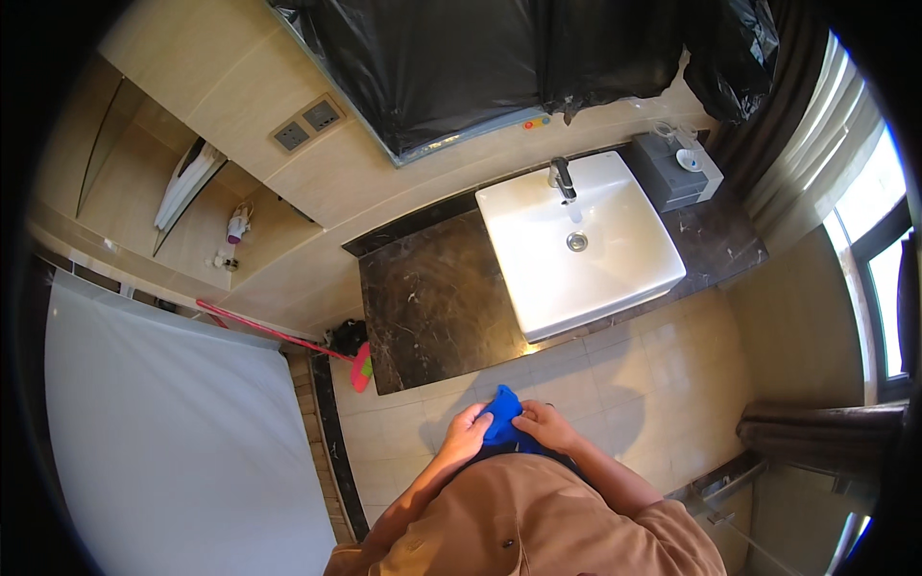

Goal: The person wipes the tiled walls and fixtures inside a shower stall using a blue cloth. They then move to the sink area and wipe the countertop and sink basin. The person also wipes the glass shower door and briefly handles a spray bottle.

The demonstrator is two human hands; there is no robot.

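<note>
In front of my body, a bright blue cloth is bunched up between my two hands. My left hand is closed on its left side, with the thumb lying over the fabric. My right hand pinches the cloth's right side. One corner of the fabric points up toward the counter. Some of the lower part is hidden by my hands and my brown shirt. Beyond the hands stands a dark marble counter bearing a white square sink with a chrome faucet.
Right of the sink sits a grey box with a small white dish on it. Black plastic sheeting covers the wall mirror. A pink-handled broom leans by the counter's left end. A white panel fills the lower left; curtains hang right.
</note>
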